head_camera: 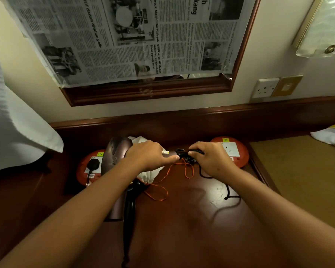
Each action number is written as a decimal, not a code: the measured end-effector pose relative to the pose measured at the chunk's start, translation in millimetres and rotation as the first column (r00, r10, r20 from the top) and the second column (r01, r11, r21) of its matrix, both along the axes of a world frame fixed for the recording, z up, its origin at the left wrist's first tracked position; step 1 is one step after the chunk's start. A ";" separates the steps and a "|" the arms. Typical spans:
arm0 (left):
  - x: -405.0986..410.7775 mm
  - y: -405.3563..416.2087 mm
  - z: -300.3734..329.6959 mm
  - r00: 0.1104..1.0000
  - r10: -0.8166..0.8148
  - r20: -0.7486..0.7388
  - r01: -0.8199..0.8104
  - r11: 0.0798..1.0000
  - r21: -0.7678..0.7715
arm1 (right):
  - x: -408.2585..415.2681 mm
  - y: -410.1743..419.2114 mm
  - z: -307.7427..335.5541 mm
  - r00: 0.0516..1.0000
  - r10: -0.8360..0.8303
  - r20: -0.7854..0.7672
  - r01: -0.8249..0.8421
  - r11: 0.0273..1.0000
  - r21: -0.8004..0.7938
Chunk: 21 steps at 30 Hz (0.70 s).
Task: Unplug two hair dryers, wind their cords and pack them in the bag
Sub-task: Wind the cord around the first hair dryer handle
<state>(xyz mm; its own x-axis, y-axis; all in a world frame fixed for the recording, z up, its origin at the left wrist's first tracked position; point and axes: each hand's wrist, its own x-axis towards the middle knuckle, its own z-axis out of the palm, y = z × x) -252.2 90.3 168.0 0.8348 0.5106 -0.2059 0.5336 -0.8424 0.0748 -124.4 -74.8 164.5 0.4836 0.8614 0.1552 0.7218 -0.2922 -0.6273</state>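
Broadly, the wooden desk (pixel 182 219) leaves open room in front, walled by its raised back rail. A mauve hair dryer (pixel 114 157) lies at left, a plug (pixel 93 165) seated beside it. Over the white bag (pixel 151 174), the left hand (pixel 149 158) and right hand (pixel 211 158) pinch a black cord (pixel 184 154): winding, I judge; the next loop needs slack.

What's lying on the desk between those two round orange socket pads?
In the head view, between the left orange pad and the right orange pad lie a mauve hair dryer, a white drawstring bag with orange strings, and both hands gripping a black cord.
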 end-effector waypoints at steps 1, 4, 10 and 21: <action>-0.1 0.4 -1.0 1.000 0.012 0.018 -0.012 1.000 -0.006 | -5.0 -2.7 -3.6 0.999 -0.033 -0.023 0.034 0.999 0.029; -0.5 2.0 -3.5 0.997 0.038 0.063 -0.036 0.999 -0.025 | -17.3 -10.4 -15.6 0.936 -0.086 -0.342 0.129 0.986 0.106; -0.2 12.9 -5.7 0.989 -0.002 0.147 -0.003 0.999 0.032 | -29.6 -17.9 -26.1 0.750 0.010 -0.662 0.102 0.986 0.130; -7.9 7.8 -0.7 0.983 -0.044 0.181 0.053 0.998 -0.045 | -2.2 -21.8 -27.5 0.664 0.045 -0.747 -0.091 0.996 -0.021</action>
<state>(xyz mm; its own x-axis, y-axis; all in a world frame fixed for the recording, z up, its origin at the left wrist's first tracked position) -260.1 98.1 167.4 0.8838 0.4619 -0.0741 0.4667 -0.8597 0.2077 -126.6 -96.6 137.0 0.3581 0.8920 -0.2760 0.0400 -0.3100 -0.9499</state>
